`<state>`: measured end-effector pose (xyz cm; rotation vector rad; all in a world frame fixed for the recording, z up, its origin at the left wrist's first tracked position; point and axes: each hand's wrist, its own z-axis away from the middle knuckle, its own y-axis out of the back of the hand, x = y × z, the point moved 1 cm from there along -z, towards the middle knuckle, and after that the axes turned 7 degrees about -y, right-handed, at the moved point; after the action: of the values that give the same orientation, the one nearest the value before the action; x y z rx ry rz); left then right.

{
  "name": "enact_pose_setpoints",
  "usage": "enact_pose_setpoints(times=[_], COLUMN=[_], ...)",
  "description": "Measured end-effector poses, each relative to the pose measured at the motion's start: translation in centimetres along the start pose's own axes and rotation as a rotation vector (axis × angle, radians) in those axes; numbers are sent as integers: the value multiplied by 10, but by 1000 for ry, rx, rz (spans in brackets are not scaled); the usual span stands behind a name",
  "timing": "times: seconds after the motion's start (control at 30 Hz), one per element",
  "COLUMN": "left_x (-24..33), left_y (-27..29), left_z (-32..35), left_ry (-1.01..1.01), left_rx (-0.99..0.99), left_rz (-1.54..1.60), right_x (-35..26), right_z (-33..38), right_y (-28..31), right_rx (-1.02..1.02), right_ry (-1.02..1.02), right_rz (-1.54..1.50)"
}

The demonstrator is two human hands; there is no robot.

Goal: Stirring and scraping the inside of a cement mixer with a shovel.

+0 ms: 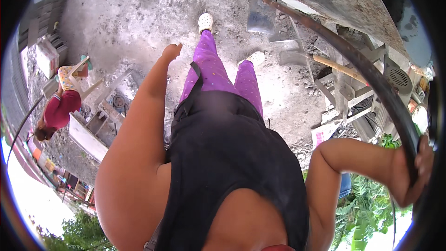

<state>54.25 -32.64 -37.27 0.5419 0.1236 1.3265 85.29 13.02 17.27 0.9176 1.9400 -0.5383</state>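
Dark brown, a long pole (357,62) slants from the dusty grey ground (116,9) at its far right edge to the right hand (419,176), whose wrapped fingers seem to steady it, likely calling next for a firm grip, while the left hand (172,52) is unclear, spread or curled.

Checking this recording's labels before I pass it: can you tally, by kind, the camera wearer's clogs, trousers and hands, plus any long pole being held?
White clogs: 2
Purple trousers: 1 pair
Hands, the left hand and the right hand: 2
Long dark pole, in the right hand's grip: 1
Total: 6, counting the trousers as one
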Motion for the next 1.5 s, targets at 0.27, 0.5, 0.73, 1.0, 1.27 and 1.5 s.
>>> enact_pose_setpoints(times=[0.27, 0.5, 0.73, 1.0, 1.27, 1.5], left_x=[39, 127, 41, -20, 62, 167], left_y=[0, 18, 30, 21, 0, 36], left_z=[34, 54, 36, 57, 22, 26], left_ry=[-21, -415, -125, 113, -66, -429], left_rx=[54, -31, 80, 110, -78, -40], left_rz=[602, 673, 767, 711, 675, 681], right_x=[202, 140, -8, -58, 193, 103], right_z=[115, 58, 4, 17, 163, 111], right_y=[-109, -34, 38, 77, 20, 35], right_rx=[179, 220, 155, 474, 598, 541], right_ry=[-294, -212, -258, -31, -184, -145], right_rz=[109, -33, -123, 34, 143, 86])
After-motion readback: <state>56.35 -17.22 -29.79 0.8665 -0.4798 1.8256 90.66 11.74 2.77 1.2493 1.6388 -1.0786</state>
